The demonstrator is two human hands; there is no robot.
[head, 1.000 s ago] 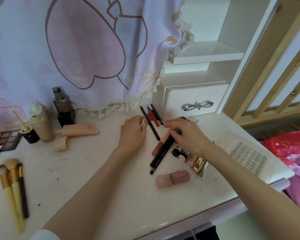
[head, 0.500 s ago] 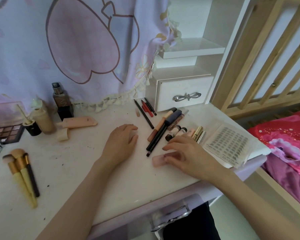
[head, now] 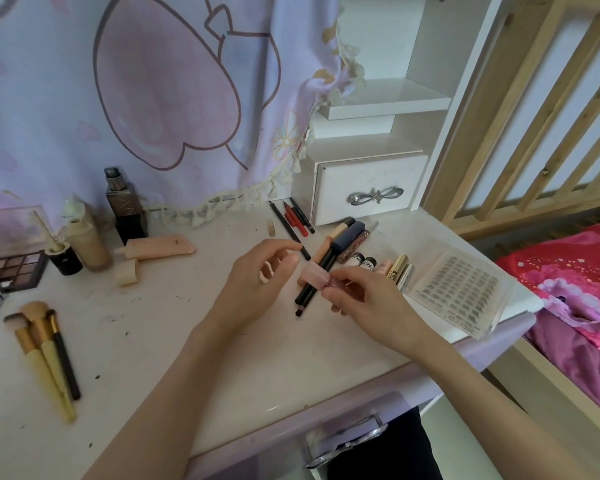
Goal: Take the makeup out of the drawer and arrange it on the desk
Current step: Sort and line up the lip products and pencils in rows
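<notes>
- Right hand (head: 368,299) grips a small pink makeup case (head: 321,278), thumb & fingers curled round its right part; case is lifted just above the desk (head: 222,358), over the lower ends of the black pencils (head: 312,282).
- Left hand (head: 253,289) hovers just left of the case, fingers loosely curved, thumb & forefinger apart, holding nothing; fingertips near the case's left end, can't tell if touching.
- Behind the hands: row of tubes & lipsticks (head: 378,265) lying side by side, w/ a clear nail sheet box (head: 461,292) at the right edge.
- Red & black pencils (head: 297,220) lie just left of the small white drawer box (head: 368,188), which is closed.
- Left side: three brushes (head: 45,348) lying together, eyeshadow palette (head: 16,271), foundation bottles (head: 123,206), peach tube (head: 160,249) flat on the desk.
- Desk drawer handle (head: 347,441) shows at the front edge, below the hands.
</notes>
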